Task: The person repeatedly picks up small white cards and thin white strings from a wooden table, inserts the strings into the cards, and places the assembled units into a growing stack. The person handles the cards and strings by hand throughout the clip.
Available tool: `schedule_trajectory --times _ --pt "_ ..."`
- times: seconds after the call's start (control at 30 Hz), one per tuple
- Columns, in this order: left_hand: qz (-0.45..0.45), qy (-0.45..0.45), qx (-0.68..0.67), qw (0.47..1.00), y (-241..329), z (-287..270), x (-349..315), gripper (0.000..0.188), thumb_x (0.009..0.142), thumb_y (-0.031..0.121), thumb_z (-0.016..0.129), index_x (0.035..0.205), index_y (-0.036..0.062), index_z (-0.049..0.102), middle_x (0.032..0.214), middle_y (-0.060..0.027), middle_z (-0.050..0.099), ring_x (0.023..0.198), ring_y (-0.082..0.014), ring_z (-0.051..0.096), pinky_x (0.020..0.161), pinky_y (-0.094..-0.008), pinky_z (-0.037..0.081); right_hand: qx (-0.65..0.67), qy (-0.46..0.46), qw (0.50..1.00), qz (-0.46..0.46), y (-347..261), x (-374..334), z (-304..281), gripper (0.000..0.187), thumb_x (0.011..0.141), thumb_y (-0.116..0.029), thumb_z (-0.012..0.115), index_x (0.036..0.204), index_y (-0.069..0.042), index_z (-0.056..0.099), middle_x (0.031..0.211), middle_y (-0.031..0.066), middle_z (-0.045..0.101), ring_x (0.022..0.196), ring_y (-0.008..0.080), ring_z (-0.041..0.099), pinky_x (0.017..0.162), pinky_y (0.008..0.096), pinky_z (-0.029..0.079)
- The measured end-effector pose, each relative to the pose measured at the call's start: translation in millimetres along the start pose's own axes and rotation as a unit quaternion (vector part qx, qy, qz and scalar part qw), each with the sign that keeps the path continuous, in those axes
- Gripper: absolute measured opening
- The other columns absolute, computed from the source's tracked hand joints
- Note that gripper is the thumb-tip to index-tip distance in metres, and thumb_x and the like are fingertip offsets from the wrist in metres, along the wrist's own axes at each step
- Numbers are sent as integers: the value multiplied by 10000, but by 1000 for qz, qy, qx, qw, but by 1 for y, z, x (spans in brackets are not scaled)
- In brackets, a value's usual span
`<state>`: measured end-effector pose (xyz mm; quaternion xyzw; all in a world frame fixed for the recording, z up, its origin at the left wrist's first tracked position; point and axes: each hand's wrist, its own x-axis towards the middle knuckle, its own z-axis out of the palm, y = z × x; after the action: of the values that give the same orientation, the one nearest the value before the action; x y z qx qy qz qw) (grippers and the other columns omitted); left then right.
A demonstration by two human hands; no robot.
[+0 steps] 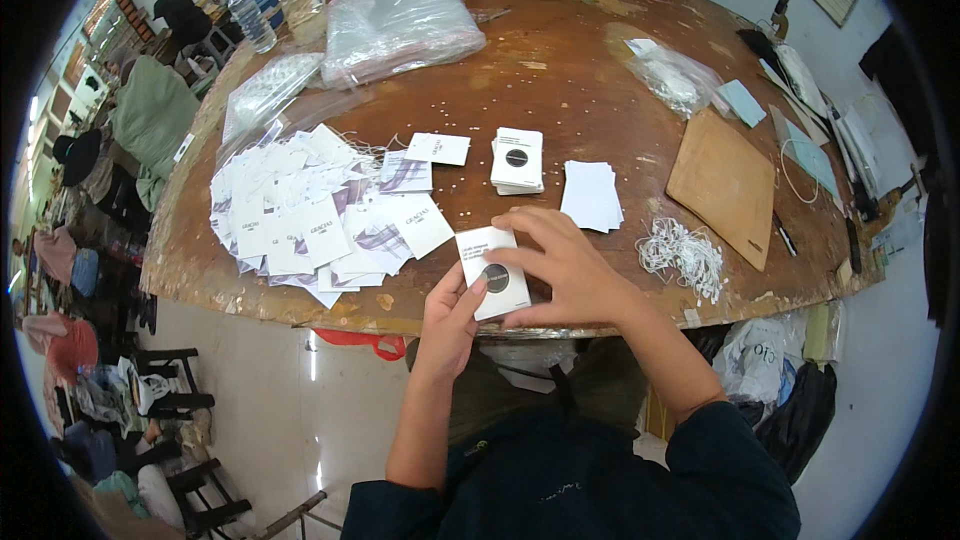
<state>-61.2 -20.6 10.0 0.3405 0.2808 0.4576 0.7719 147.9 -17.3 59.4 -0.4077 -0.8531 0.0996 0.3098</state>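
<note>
A small white card point(494, 297) with a black circle, perhaps the top one of a stack, is held at the table's near edge. My left hand point(453, 315) grips its left side, thumb on its face. Around its top and right side curl the fingers of my right hand point(570, 275). Beyond it stands a stack of similar cards point(517, 172), beside a pile of blank white cards point(591, 195). To the left spreads a big heap of printed tags point(290, 215) with white strings. A tangle of white strings point(681, 258) lies to the right.
The worn brown wooden table point(560, 60) carries a stack of clear plastic bags point(400, 25) at the far left. A brown board point(722, 185), a bag of small white pieces point(675, 80) and a dark pen point(784, 233) lie on the right. A water bottle point(250, 20) stands far left.
</note>
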Motion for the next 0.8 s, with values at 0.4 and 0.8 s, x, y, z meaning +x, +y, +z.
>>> schedule_trajectory --times 0.4,0.8 --pt "4 19 74 997 -12 4 -2 284 1007 140 528 1243 -15 559 1045 -77 685 834 -120 669 645 -261 564 -126 -51 955 263 97 -50 -29 639 744 -497 774 1265 -153 639 1470 168 429 1356 373 379 1116 503 301" --pt "-22 47 73 996 -7 5 -2 311 1017 194 507 1258 2 554 1109 -89 670 932 -158 680 711 -301 600 -55 93 969 224 81 -44 -44 578 722 -363 816 1223 -126 649 1446 153 444 1336 371 385 1111 476 324"
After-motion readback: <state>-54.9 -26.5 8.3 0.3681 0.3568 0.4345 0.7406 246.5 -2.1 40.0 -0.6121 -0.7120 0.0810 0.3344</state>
